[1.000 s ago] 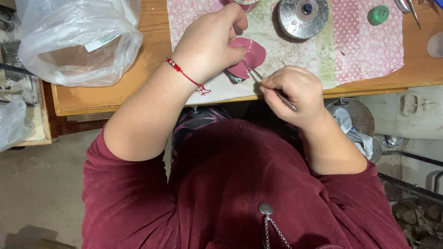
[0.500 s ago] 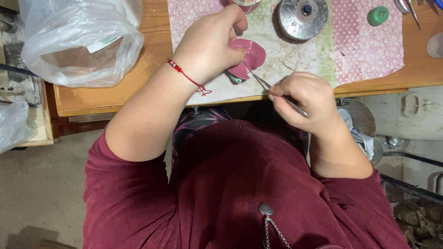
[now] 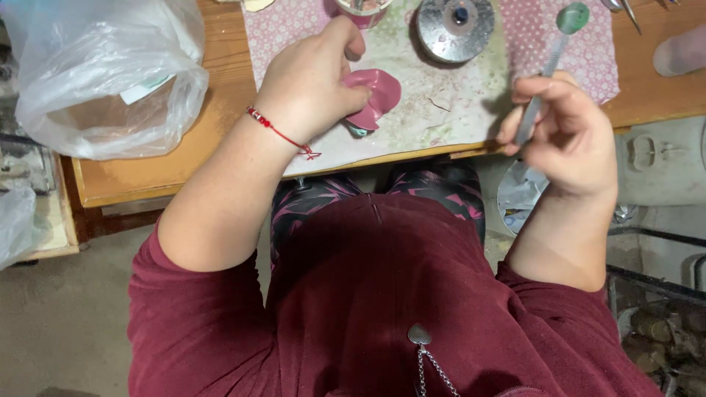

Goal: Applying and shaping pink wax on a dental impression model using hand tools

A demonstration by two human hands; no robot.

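My left hand (image 3: 312, 84) grips a small pink curved piece (image 3: 376, 95) that rests on the patterned cloth (image 3: 434, 110) near the table's front edge. A red string bracelet (image 3: 276, 131) circles that wrist. My right hand (image 3: 562, 129) is raised to the right of the pink piece, apart from it, and holds a thin metal tool (image 3: 535, 103) that points up and away. The tool looks blurred.
A round metal disc (image 3: 456, 26) lies on the cloth at the back. A green knob (image 3: 573, 16) sits beyond the tool. A clear plastic bag (image 3: 103, 73) covers the wooden table's (image 3: 147, 176) left part. A pink cup (image 3: 360, 9) stands at the top edge.
My right hand has lifted the metal tool away from the pink piece, moving right and turning the tool upward. My left hand keeps its hold on the pink piece.
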